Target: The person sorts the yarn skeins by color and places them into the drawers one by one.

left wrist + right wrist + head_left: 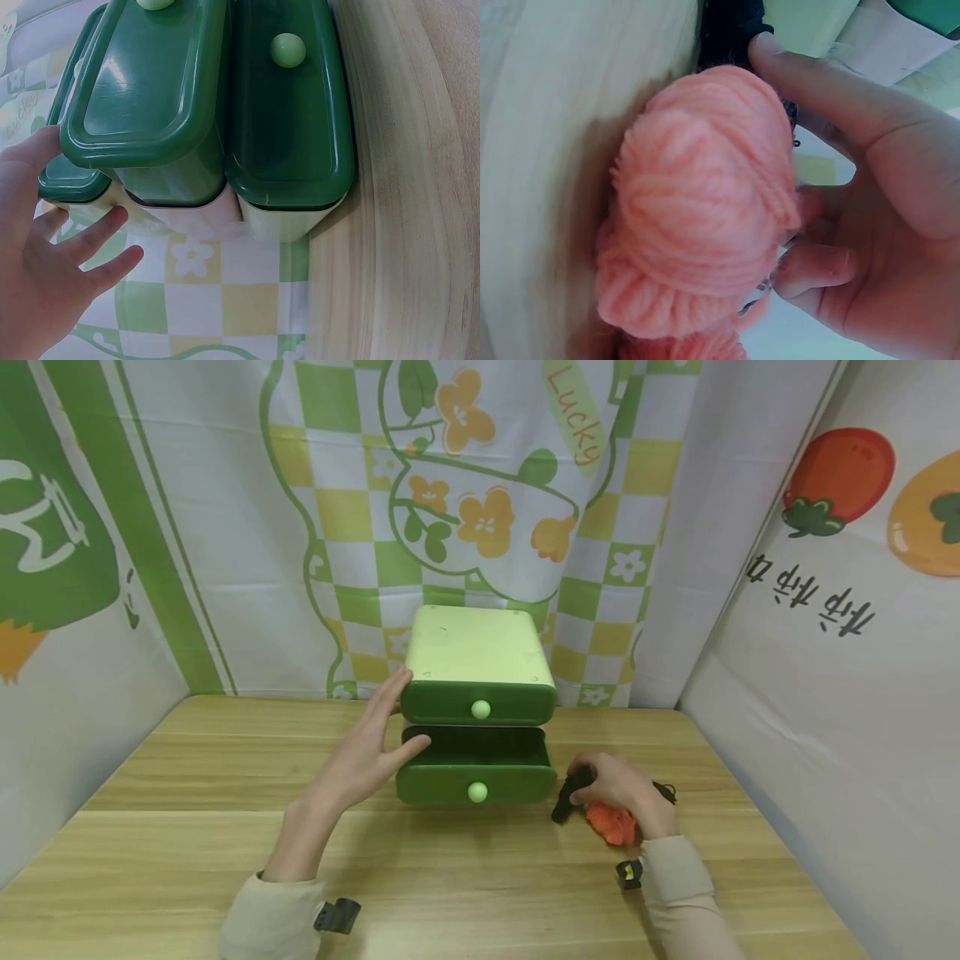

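Observation:
A small drawer cabinet (480, 643) with a pale green top and dark green drawer fronts stands at the back of the table. Its middle drawer (480, 783) is pulled out; the lowest drawer (289, 135) shows in the left wrist view. My left hand (360, 760) rests its fingers at the cabinet's upper left edge, thumb stretched towards the pulled-out drawer. Right of the cabinet, my right hand (618, 785) pinches a black bundle (573, 793), whose kind is unclear. Close under that hand lies an orange ball of yarn (705, 202).
Another black piece with a thin loop (665, 792) shows beyond the right hand. The wooden table (480, 893) ends at a patterned curtain (345, 502) behind the cabinet, with printed cloth walls on both sides.

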Action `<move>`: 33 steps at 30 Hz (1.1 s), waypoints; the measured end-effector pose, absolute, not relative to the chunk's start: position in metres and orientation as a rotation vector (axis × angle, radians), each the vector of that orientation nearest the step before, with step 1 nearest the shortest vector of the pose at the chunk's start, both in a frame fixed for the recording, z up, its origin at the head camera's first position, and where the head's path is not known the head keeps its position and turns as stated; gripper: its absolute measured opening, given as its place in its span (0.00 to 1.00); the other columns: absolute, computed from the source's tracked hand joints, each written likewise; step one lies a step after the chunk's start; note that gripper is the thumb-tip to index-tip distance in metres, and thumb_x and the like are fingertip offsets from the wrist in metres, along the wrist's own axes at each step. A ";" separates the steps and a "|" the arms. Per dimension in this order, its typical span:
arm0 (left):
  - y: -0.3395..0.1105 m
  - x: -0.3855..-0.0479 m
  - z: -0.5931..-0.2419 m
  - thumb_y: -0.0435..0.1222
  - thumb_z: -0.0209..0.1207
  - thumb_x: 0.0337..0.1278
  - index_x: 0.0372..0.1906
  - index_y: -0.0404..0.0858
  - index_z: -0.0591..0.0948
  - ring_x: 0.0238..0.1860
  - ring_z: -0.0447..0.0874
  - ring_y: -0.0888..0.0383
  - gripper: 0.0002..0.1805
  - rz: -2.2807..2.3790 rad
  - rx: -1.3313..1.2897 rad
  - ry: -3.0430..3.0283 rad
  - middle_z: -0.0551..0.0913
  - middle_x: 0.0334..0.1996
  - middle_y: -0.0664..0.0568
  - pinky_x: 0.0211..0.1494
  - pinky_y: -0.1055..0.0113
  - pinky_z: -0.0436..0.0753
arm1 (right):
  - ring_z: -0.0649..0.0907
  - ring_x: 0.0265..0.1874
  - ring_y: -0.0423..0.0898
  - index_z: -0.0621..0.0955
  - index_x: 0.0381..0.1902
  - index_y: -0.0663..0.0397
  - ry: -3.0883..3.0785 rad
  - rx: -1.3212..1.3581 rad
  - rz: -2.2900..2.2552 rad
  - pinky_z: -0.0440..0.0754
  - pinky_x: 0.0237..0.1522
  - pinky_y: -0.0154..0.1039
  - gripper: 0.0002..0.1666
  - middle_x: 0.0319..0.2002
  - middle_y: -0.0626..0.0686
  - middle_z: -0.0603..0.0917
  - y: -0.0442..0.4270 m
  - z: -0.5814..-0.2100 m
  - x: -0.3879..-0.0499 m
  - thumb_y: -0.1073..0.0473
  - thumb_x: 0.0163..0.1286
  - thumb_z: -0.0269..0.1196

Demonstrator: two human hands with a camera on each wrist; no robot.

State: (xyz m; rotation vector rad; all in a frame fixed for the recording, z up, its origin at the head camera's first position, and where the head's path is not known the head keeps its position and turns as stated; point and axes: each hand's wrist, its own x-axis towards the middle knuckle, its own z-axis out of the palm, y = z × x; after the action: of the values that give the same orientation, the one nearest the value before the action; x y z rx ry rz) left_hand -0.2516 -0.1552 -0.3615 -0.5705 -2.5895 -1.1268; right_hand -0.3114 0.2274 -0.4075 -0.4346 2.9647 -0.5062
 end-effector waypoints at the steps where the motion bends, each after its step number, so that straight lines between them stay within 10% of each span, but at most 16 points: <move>1: -0.155 -0.251 -0.361 0.52 0.60 0.66 0.80 0.63 0.40 0.74 0.62 0.44 0.49 -1.128 -0.570 -2.590 0.37 0.81 0.63 0.66 0.32 0.68 | 0.81 0.39 0.47 0.84 0.47 0.39 2.964 -0.440 -0.507 0.78 0.41 0.50 0.21 0.43 0.49 0.86 0.228 -0.408 -0.312 0.51 0.54 0.75; 21: -0.156 -0.252 -0.363 0.52 0.60 0.66 0.79 0.64 0.40 0.73 0.62 0.44 0.49 -1.130 -0.572 -2.584 0.37 0.81 0.64 0.66 0.32 0.69 | 0.82 0.47 0.52 0.83 0.53 0.47 2.977 -0.639 -0.807 0.79 0.50 0.53 0.23 0.45 0.50 0.86 0.243 -0.383 -0.307 0.52 0.60 0.72; 33: -0.155 -0.252 -0.363 0.51 0.61 0.66 0.80 0.63 0.40 0.73 0.62 0.44 0.49 -1.122 -0.573 -2.586 0.37 0.81 0.62 0.66 0.33 0.68 | 0.72 0.24 0.44 0.82 0.56 0.42 3.097 -0.591 -0.874 0.70 0.26 0.38 0.26 0.52 0.52 0.83 0.242 -0.355 -0.296 0.46 0.60 0.72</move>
State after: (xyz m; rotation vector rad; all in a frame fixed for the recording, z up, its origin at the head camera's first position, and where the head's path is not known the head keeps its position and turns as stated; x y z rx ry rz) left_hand -0.2523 -0.1551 -0.3626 -0.5726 -2.5856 -1.1225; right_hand -0.2962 0.2418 -0.3547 -0.5908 3.0966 -0.8738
